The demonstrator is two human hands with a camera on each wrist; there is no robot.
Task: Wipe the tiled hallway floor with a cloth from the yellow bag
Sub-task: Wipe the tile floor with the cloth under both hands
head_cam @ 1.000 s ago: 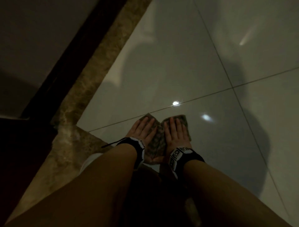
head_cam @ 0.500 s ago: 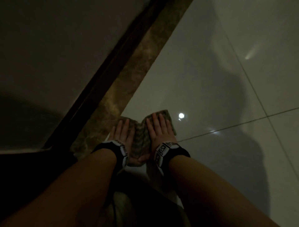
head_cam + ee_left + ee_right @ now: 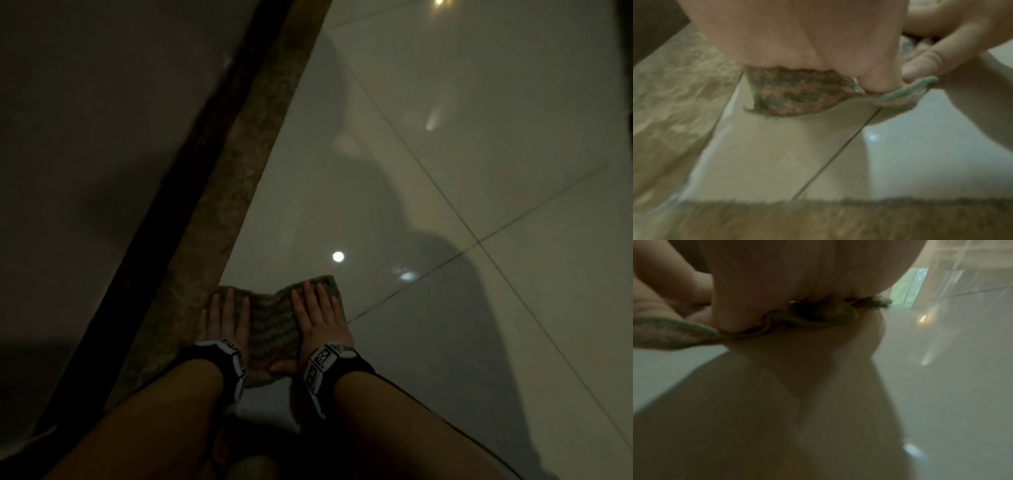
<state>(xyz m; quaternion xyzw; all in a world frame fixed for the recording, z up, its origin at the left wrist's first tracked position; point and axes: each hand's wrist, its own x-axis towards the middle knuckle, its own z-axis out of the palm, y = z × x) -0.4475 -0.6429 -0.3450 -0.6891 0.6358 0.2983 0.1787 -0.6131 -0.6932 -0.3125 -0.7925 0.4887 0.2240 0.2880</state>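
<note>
Both hands lie flat on the cloth point(image 3: 272, 320), fingers straight and pressing down rather than gripping; the left hand point(image 3: 224, 318) sits on the cloth's left part, over the brown marbled border strip point(image 3: 239, 192), and the right hand point(image 3: 320, 315) on its right part, over the pale floor tile point(image 3: 445, 102); the thumbs come close together at the cloth's near edge. The cloth itself is spread on the floor, straddling the line where border meets tile, bunched into a low ridge between the two hands; the yellow bag is nowhere in view.

The likely trouble is that ridge: if the hands drift toward each other the cloth may fold up further and leave less of it on the floor; with only flat pressure and no grip, it could also slip out from under a palm on the glossy tile, most likely on a fast pull back. The light is dim, so missed patches would be hard to spot.

To the left the border runs up against a dark skirting point(image 3: 191, 178) and the wall, so room there is nearly used up; ahead and to the right the tiles stretch bare across a grout line point(image 3: 445, 263), giving plenty of room for long strokes.
</note>
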